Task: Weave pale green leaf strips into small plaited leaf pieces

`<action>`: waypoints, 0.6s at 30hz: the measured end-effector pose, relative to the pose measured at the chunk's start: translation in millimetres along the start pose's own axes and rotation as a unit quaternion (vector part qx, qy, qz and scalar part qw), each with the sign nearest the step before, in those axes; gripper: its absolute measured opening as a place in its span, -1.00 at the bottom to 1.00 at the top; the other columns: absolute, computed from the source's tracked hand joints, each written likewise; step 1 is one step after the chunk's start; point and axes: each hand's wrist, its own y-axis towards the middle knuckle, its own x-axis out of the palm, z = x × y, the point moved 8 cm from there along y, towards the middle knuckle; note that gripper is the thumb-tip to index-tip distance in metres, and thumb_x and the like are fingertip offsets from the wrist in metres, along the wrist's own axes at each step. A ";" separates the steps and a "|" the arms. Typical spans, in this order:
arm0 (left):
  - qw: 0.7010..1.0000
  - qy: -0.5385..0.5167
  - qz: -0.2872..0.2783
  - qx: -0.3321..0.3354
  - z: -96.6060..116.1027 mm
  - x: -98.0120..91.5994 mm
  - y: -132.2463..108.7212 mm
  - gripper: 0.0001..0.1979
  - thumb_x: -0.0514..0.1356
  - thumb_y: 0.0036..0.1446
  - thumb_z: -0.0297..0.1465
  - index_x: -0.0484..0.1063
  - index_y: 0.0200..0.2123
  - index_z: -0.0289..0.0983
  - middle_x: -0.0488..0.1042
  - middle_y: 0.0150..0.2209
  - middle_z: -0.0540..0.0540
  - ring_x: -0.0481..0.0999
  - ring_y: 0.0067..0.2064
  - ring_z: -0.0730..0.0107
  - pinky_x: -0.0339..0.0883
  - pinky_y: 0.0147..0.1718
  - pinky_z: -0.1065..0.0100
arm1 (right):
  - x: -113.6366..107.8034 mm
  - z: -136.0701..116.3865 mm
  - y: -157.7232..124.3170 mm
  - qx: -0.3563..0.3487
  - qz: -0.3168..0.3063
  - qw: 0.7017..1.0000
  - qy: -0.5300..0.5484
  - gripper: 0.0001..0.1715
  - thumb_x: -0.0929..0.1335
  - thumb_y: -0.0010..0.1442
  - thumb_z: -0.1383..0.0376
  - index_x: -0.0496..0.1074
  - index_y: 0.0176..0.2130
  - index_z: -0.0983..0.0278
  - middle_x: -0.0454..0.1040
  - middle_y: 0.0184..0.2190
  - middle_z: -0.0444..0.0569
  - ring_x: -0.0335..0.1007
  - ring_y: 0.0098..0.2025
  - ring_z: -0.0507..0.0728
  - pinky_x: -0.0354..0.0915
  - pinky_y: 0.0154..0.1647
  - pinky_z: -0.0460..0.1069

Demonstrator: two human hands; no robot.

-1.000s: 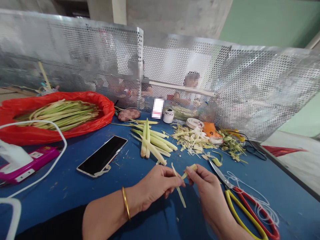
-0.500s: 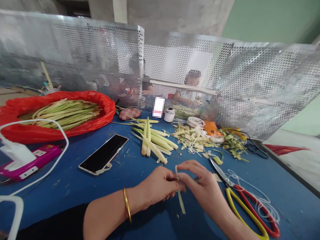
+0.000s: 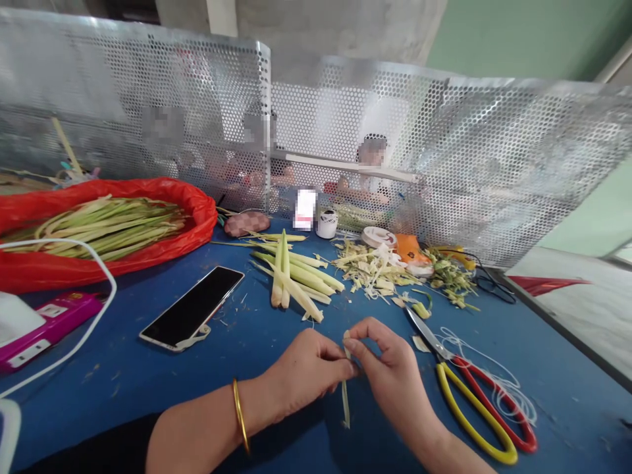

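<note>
A thin pale strip of plant leaf (image 3: pixel 345 405) hangs down between my two hands above the blue table. My left hand (image 3: pixel 310 365), with a gold bangle on its wrist, pinches the strip between thumb and fingers. Thumb and forefinger of my right hand (image 3: pixel 390 365) close on the strip's upper end, just above the left fingertips. Part of the strip is hidden behind my fingers. Beyond my hands lies a loose pile of pale green stalk pieces (image 3: pixel 303 276). Scissors (image 3: pixel 444 349) with one yellow and one red handle lie beside my right hand, blades partly apart, near white string (image 3: pixel 508 395).
A red plastic bag (image 3: pixel 197 230) holding long green leaves (image 3: pixel 113 227) stands at the left. Around it are a phone (image 3: pixel 195 306) and a purple power strip (image 3: pixel 54 326). Leaf scraps (image 3: pixel 370 270) lie near a perforated metal screen (image 3: pixel 340 112), with people behind it.
My right fingers have closed in a pinch on the strip's upper end. The strip now hangs straighter. The whole view has shifted slightly, so the table things appear further left.
</note>
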 end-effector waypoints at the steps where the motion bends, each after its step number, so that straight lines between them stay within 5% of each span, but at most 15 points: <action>1: 1.000 0.006 -0.003 0.003 1.6 0.4 -0.9 -0.66 0.14 0.01 -0.29 0.21 -0.74 -0.25 0.15 -0.75 0.11 0.10 -0.66 0.56 -0.05 -0.62 0.42 | 0.0 -1.8 -1.1 -0.014 0.003 1.000 -0.007 -0.82 0.32 0.14 0.30 0.38 -0.50 0.23 0.42 -0.48 -0.11 0.33 -0.36 0.10 0.21 -0.31 -0.04; 11: 0.998 -0.043 -0.012 -0.038 -3.8 7.0 -2.5 -0.74 0.16 -0.08 -0.38 0.26 -0.75 -0.26 0.24 -0.75 0.08 0.19 -0.67 0.56 0.08 -0.61 0.45 | 0.5 -18.4 -4.4 -0.152 0.007 0.986 -0.072 -0.83 0.31 0.21 0.29 0.42 -0.43 0.18 0.50 -0.34 -0.03 0.39 -0.20 0.19 0.23 -0.07 0.09; 13: 0.994 -0.096 0.011 -0.054 -6.5 2.7 -0.1 -0.76 0.21 -0.05 -0.30 0.35 -0.67 -0.28 0.29 -0.71 0.07 0.21 -0.66 0.56 0.11 -0.61 0.45 | -9.7 -13.0 1.7 -0.124 0.044 0.989 -0.066 -0.88 0.32 0.20 0.24 0.47 -0.30 0.17 0.49 -0.20 0.01 0.36 -0.08 0.21 0.22 -0.01 0.10; 15: 0.987 -0.143 0.031 -0.061 -7.4 -3.2 2.2 -0.74 0.24 -0.03 -0.21 0.48 -0.51 -0.32 0.34 -0.65 0.06 0.25 -0.64 0.56 0.11 -0.60 0.46 | -25.3 -0.8 6.9 -0.057 0.110 0.992 -0.028 -0.72 0.35 0.16 0.16 0.45 -0.13 0.19 0.46 -0.11 0.05 0.33 -0.02 0.23 0.23 0.00 0.11; 18: 0.980 -0.184 0.058 -0.058 -6.3 -12.4 3.6 -0.63 0.24 0.00 -0.10 0.51 -0.39 -0.34 0.38 -0.60 0.02 0.28 -0.61 0.57 0.09 -0.60 0.48 | -27.3 24.9 10.0 0.087 0.111 0.985 0.095 -0.51 0.40 0.06 0.01 0.44 -0.11 0.26 0.48 -0.29 0.01 0.39 -0.22 0.20 0.29 -0.15 0.07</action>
